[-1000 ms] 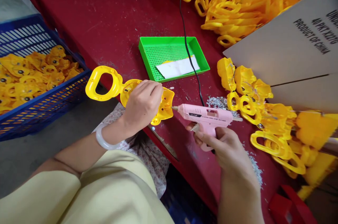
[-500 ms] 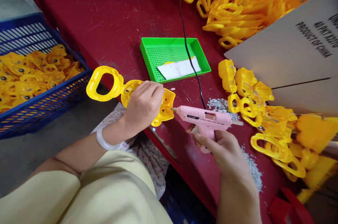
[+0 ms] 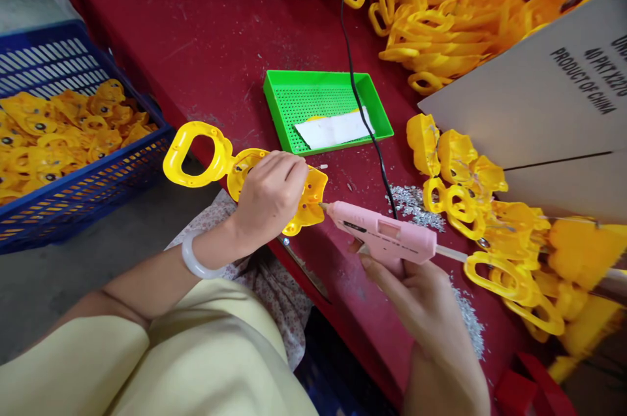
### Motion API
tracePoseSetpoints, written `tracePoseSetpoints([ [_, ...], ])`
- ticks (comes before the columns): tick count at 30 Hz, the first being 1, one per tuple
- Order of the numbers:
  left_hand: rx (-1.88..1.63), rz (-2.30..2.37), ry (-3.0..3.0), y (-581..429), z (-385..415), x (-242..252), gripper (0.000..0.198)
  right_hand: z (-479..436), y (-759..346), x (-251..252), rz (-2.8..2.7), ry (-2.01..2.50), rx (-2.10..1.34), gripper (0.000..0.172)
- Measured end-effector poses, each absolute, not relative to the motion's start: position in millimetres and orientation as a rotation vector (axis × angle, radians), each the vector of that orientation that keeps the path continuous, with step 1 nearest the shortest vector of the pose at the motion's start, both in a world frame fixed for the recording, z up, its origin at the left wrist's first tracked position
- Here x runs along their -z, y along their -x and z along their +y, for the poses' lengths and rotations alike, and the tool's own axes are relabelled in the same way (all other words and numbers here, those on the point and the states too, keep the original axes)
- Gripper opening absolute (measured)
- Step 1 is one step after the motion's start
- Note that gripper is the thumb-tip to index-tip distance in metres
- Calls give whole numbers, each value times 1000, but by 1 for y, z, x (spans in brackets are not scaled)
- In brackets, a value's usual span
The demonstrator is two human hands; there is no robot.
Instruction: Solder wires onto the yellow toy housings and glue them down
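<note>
Toy: my yellow toy (image 3: pixel 215 158) is at the near edge of the red table (image 3: pixel 220 44). Its ring end sticks out past the edge, to my left.
Left hand: my left hand (image 3: pixel 267 197) lies on top of the toy and holds it tight. My fingers curl over its wide end.
Glue gun: the pink glue gun (image 3: pixel 386 240) is just to the right of the toy. Its tip touches the toy's right end.
Right hand: my right hand (image 3: pixel 421 302) is wrapped round the gun's handle from below, with one finger at the trigger.
Cord: a black cord (image 3: pixel 355 89) runs from the gun, up over the tray and off the far side of the table.
Tray: a green tray (image 3: pixel 304 99) sits just behind the toy, with a white paper (image 3: pixel 336 130) in it.
Bits: small silver bits (image 3: pixel 411 197) lie on the table near the gun.
Piles: more yellow parts (image 3: pixel 470 207) are heaped on my right, and a big pile (image 3: pixel 441 11) is at the far side.
Box: a cardboard box (image 3: pixel 529 102) stands between the two heaps.
Crate: a blue crate (image 3: pixel 63 200) on my left, down off the table, has yellow parts in it.
</note>
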State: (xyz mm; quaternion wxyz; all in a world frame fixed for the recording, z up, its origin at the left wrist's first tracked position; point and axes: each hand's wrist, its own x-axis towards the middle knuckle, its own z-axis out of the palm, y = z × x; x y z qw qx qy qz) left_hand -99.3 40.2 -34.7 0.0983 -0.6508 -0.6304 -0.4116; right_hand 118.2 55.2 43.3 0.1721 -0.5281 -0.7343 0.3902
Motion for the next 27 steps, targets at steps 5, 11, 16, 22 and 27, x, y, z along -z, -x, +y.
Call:
tracePoseSetpoints([
  [5, 1227, -1870, 1905, 98, 40, 34, 19, 50, -125, -41, -2157, 1541, -1035, 27],
  [11, 1220, -1880, 1905, 98, 41, 33, 18, 51, -126, -45, -2082, 1452, -1323, 13],
  [16, 1243, -1844, 1893, 98, 41, 32, 17, 53, -138, -38, -1951, 1514, -1293, 15],
  [22, 1277, -1835, 1902, 99, 40, 34, 17, 76, -131, -22, -1570, 1468, -1430, 26],
  [27, 1348, -1784, 1954, 92, 34, 37, 14, 123, -92, 3, -1309, 1387, -1488, 38],
])
